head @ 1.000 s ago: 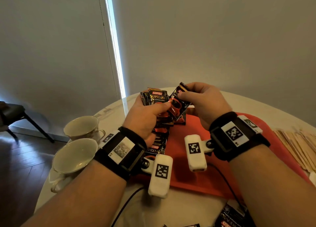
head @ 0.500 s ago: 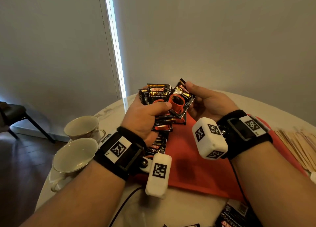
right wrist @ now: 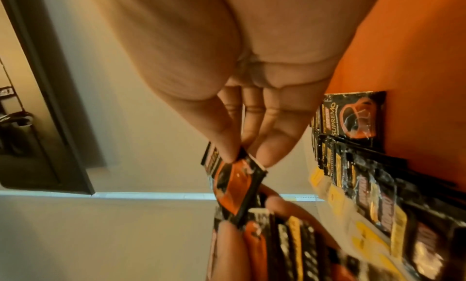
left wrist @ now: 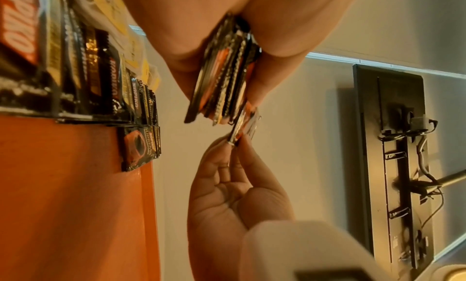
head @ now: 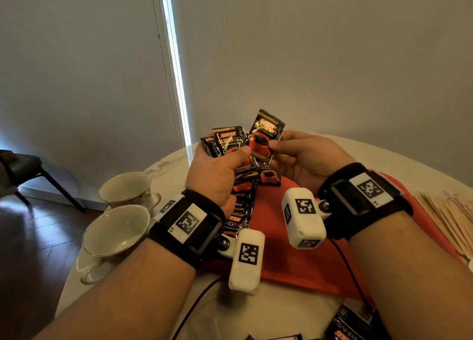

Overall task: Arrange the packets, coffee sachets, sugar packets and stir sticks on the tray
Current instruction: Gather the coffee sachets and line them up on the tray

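My left hand [head: 222,165] grips a fanned stack of black-and-red coffee sachets [head: 226,141], held above the far left of the orange tray [head: 302,252]. In the left wrist view the stack [left wrist: 224,82] is squeezed between thumb and fingers. My right hand [head: 289,152] pinches a single sachet [head: 266,135] by its lower edge, upright beside the stack. The right wrist view shows that sachet [right wrist: 237,187] between my fingertips [right wrist: 264,153]. A row of overlapping sachets [head: 243,206] lies along the tray's left side, partly hidden by my left hand.
Two empty cups [head: 120,231] stand on the round white table [head: 276,311] to the left. Wooden stir sticks [head: 450,219] lie at the right edge beyond the tray. More dark packets [head: 355,321] lie near the table's front edge. A chair [head: 25,168] stands on the floor, left.
My right hand has turned palm-up and pulled one sachet out of the stack, lifting it upright. The left hand stays in place with the stack.
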A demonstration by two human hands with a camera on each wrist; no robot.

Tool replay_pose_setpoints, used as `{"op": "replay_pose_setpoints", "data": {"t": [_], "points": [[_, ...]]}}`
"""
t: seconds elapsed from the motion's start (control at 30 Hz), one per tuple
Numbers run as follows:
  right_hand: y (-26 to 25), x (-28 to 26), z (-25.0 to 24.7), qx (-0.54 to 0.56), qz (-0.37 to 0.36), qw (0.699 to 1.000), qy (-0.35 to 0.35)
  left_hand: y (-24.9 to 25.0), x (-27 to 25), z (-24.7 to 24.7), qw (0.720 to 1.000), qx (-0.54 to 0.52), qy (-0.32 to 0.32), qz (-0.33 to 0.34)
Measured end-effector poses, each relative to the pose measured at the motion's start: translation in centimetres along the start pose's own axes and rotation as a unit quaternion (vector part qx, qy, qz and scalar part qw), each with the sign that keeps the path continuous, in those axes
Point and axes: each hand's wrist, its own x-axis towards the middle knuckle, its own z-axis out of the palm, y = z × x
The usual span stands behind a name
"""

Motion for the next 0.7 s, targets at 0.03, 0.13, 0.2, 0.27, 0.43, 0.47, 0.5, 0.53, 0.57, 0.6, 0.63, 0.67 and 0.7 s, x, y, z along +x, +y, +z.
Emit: {"op": "replay_pose_setpoints", "data": {"t": [0.03, 0.13, 0.2, 0.27, 0.43, 0.47, 0.5, 0.53, 0.57, 0.6, 0.63, 0.67, 0.7], "points": [[0.2, 0.5, -0.5, 0.019, -0.005, 0.999, 0.027, -0.1, 0.0, 0.1, 1.000, -0.001, 0.006, -0.001], [1.0, 1.7, -2.2, 0.040, 0.015, 0.991, 0.125, 0.0, -0.1, 0.3, 1.000, 0.000, 0.010, -0.004], [1.9, 2.4, -3.1, 0.004, 0.059, 0.985, 0.164, 0.1, -0.2, 0.3, 1.000, 0.008, 0.009, -0.003], [2.9, 3.1, -3.8, -0.061, 0.100, 0.976, 0.185, 0.2, -0.3, 0.3, 1.000, 0.013, 0.009, -0.006], [3.5, 4.0, -4.5, -0.203, 0.111, 0.951, 0.206, 0.6, -0.5, 0.3, 1.000, 0.005, 0.008, -0.015], [3.5, 4.1, -4.5, -0.215, 0.112, 0.949, 0.203, 0.7, -0.5, 0.3, 1.000, 0.004, 0.010, -0.016], [3.5, 4.1, -4.5, -0.224, 0.115, 0.947, 0.200, 0.8, -0.5, 0.3, 1.000, 0.004, 0.011, -0.017], [3.5, 4.3, -4.4, -0.233, 0.116, 0.945, 0.197, 0.8, -0.5, 0.3, 1.000, 0.006, 0.010, -0.018], [3.6, 4.3, -4.4, -0.242, 0.119, 0.943, 0.195, 0.8, -0.5, 0.3, 1.000, 0.007, 0.007, -0.018], [3.6, 4.4, -4.3, -0.248, 0.122, 0.942, 0.192, 0.8, -0.5, 0.3, 1.000, 0.007, 0.005, -0.018], [3.5, 4.4, -4.2, -0.253, 0.126, 0.940, 0.189, 0.8, -0.5, 0.3, 1.000, 0.007, 0.005, -0.017], [3.5, 4.4, -4.2, -0.256, 0.128, 0.940, 0.187, 0.8, -0.5, 0.3, 1.000, 0.010, 0.006, -0.016], [3.4, 4.3, -4.0, -0.258, 0.131, 0.939, 0.185, 0.8, -0.5, 0.3, 1.000, 0.012, 0.007, -0.014]]}}
